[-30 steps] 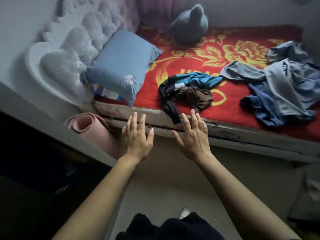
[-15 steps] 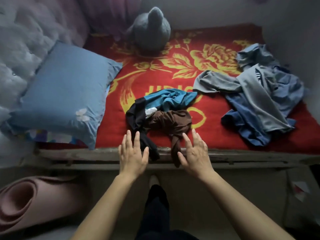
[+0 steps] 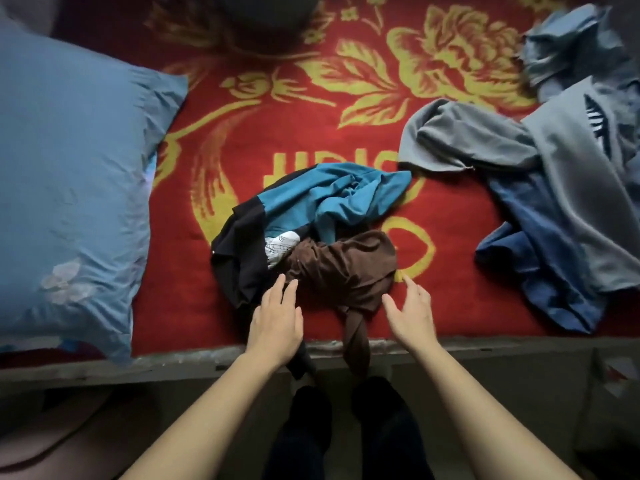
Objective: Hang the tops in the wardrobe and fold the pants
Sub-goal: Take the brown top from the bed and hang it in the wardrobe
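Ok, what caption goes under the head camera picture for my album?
Left hand and right hand reach toward the brown garment on the red blanket.

Open hands (image 3: 277,320) (image 3: 412,311) flanking brown garment (image 3: 343,268) on bed (image 3: 214,353)

On blanket (image 3: 450,216): pillow (image 3: 69,185) L, small clothes heap (image 3: 311,233) ctr, bigger heap (image 3: 561,209) R

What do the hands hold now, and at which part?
Nothing is held. Both the left hand and the right hand are open, at either side of the brown garment.
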Available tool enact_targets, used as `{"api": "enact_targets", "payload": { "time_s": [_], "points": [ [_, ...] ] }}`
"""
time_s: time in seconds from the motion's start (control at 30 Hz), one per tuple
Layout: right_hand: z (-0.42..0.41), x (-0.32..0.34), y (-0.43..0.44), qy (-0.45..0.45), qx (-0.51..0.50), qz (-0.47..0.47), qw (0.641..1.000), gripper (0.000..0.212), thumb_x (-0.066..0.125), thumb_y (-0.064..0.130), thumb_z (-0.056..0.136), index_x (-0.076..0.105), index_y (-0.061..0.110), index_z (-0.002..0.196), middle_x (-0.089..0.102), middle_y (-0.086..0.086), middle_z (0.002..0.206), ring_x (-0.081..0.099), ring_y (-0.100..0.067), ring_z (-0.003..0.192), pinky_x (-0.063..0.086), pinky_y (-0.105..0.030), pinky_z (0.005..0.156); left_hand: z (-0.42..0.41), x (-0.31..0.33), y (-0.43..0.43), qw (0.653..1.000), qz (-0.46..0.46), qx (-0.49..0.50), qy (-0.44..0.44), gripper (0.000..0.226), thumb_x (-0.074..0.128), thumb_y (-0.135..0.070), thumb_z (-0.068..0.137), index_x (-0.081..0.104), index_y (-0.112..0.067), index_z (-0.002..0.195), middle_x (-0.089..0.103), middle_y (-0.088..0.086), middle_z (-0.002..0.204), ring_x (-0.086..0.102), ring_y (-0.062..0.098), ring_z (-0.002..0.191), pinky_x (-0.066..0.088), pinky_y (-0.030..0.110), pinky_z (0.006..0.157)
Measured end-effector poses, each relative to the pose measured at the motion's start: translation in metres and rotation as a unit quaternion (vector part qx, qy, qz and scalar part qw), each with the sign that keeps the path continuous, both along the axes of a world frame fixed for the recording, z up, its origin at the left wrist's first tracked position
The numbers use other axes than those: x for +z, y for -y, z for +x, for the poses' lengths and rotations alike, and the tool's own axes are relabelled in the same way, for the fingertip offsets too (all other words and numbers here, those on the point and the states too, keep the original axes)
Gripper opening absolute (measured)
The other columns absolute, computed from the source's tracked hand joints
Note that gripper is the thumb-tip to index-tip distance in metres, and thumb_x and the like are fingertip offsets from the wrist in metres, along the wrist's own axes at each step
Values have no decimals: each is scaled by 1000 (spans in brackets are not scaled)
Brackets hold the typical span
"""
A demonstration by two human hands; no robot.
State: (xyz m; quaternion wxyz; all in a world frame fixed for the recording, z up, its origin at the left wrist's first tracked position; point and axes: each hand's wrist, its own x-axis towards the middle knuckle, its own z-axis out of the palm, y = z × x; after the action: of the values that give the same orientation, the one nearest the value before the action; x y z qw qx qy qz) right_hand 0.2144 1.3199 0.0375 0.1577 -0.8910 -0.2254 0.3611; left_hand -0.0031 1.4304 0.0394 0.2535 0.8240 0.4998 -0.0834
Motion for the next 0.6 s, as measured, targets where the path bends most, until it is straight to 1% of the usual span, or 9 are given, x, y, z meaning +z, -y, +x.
{"api": "enact_targets", "payload": {
  "time_s": [0.1, 0.17, 0.27, 0.3, 0.33, 0.4, 0.47, 0.53, 0.6],
  "points": [
    [7, -60, -13, -60, -81, -17, 995, 73, 57, 39, 95, 21, 21, 155, 23, -16, 158, 28, -31, 144, 27, -42, 116, 16, -52, -6, 999, 3, -43, -27, 65, 49, -28, 96, 21, -17, 153, 10, 7, 162, 28, 26, 141, 40, 39, 101],
    [7, -93, -18, -86, -95, -18, 992, 81, 60, 42, 93, 15, 22, 157, 24, -14, 159, 27, -30, 146, 26, -42, 118, 26, -78, -15, 999, 10, -36, 1, 71, 56, -28, 93, 21, -17, 154, 12, 7, 162, 29, 26, 140, 41, 40, 102],
    [4, -127, -29, -166, -197, -12, 966, 92, 68, 47, 88, 13, 19, 157, 48, -1, 141, 43, -23, 136, 31, -38, 116, 42, -111, -34, 990, -43, 118, 71, 77, 64, -30, 89, 21, -23, 153, 27, 4, 157, 32, 24, 139, 36, 41, 107],
    [4, -134, -34, -197, -228, -7, 953, 87, 68, 46, 88, 23, 14, 155, 52, 4, 131, 47, -20, 131, 33, -37, 115, 47, -118, -41, 979, -72, 181, 66, 77, 65, -31, 88, 22, -27, 152, 36, 7, 151, 38, 26, 135, 37, 41, 105],
    [4, -139, -38, -233, -240, 0, 942, 72, 66, 43, 91, 39, 9, 148, 56, 1, 133, 52, -20, 127, 36, -38, 114, 52, -124, -45, 970, -96, 220, 40, 71, 64, -32, 88, 28, -29, 149, 46, 11, 142, 45, 30, 128, 40, 41, 101],
    [4, -137, -46, -272, -222, 8, 936, 48, 56, 43, 97, 62, 4, 126, 65, -9, 125, 60, -24, 117, 42, -43, 109, 62, -130, -51, 966, -123, 225, -17, 42, 56, -30, 92, 49, -23, 133, 60, 16, 124, 54, 37, 115, 43, 40, 92],
    [12, -119, -54, -257, -216, 7, 942, 56, 46, 50, 99, 63, 3, 124, 64, -12, 127, 57, -29, 120, 40, -39, 108, 71, -120, -54, 961, -142, 235, 3, 28, 47, -27, 96, 58, -10, 116, 64, 20, 116, 56, 40, 109, 45, 40, 90],
    [29, -93, -65, -216, -256, 44, 941, 62, 42, 54, 99, 57, 4, 131, 58, -12, 136, 52, -29, 127, 36, -27, 101, 79, -97, -58, 949, -149, 268, 70, 32, 45, -25, 99, 59, -1, 115, 64, 22, 117, 57, 38, 110, 44, 42, 94],
    [54, -60, -77, -173, -324, 107, 924, 63, 43, 56, 97, 55, 5, 134, 56, -13, 139, 52, -26, 126, 37, -27, 100, 85, -57, -68, 921, -151, 319, 167, 29, 49, -28, 99, 65, -4, 105, 70, 16, 103, 64, 33, 100, 50, 40, 87]
  ]
}}
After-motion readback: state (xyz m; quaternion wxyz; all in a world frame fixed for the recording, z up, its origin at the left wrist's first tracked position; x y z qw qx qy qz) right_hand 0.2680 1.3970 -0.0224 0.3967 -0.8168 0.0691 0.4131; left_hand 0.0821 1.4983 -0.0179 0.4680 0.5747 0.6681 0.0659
